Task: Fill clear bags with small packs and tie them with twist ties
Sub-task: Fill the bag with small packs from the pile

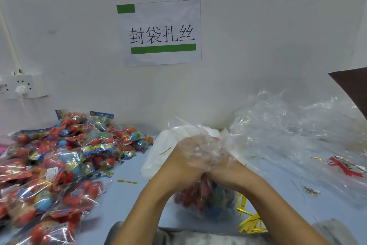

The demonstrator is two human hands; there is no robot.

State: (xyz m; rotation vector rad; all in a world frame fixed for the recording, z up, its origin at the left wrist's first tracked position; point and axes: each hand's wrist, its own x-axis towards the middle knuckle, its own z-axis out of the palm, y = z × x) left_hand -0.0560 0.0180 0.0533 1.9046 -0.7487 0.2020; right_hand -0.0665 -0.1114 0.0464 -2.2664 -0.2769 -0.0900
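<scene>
**Both hands bunch the neck of a filled clear bag at the desk's near edge**

A pale wall fills the upper half of the frame; a light blue desk takes the lower half. At the right of the frame a loose heap of empty clear bags spreads over the desk; one at the far right carries red print. At the lower left lies a large pile of small packs, each clear with red and blue round pieces inside and bright header strips. A white paper sign with black characters and two green bars hangs on the wall at upper centre; a white power strip with a plug in it sits on the wall at middle left. At lower centre the filled bag stands on the desk, red and blue packs showing through it; its crumpled upper film rises above the hands. The left hand and the right hand press together, both curled round the gathered neck of that bag, half veiled by the film. Gold twist ties lie in a bunch at the lower right of the bag, beside the right forearm; single ties lie scattered on the desk left of the hands.
</scene>
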